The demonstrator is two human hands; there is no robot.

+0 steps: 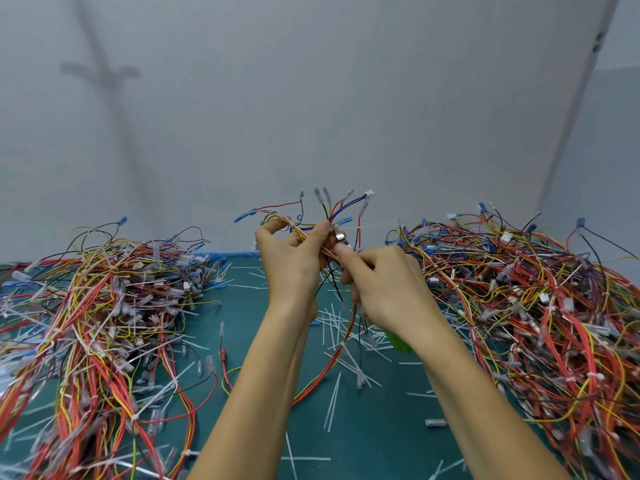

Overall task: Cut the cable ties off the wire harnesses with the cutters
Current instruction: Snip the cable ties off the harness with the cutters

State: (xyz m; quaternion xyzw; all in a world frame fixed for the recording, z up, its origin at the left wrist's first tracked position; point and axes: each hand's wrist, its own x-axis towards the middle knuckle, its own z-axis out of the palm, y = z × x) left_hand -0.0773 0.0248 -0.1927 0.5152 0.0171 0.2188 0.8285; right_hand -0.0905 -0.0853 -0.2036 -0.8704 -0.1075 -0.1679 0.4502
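So the left hand (294, 261) is up off the teal-green matted surface (381, 427), pinching a thin harness of red, yellow, blue and black wires (337, 355) between thumb and fingertips - call it the held harness. Its long axis is pretty much up-and-down: terminal ends fan out above the pinch, and the tail drops between the forearms and curls off low and left.

The right hand (377, 282) is curled round the cutters (341, 236) (steel nose, bright green handles). That nose sits just right of the held harness, practically touching the left fingertips. Can't tell whether the blades are apart or closed, and whatever tie they're after up there is hidden behind fingers. One white plastic tie (341, 342) does seem to show further down the held harness, below both hands.

My guess: the snip comes in sideways, across the wires, so the worry is nicking insulation or a fingertip - it's all crammed together.

Well left of the held harness is a left pile (104, 306) of multicoloured harnesses, and well right of it a right pile (536, 306). Straight below it, loose white cut ties (332, 327) litter the surface. Behind it is a plain grey wall (311, 98).
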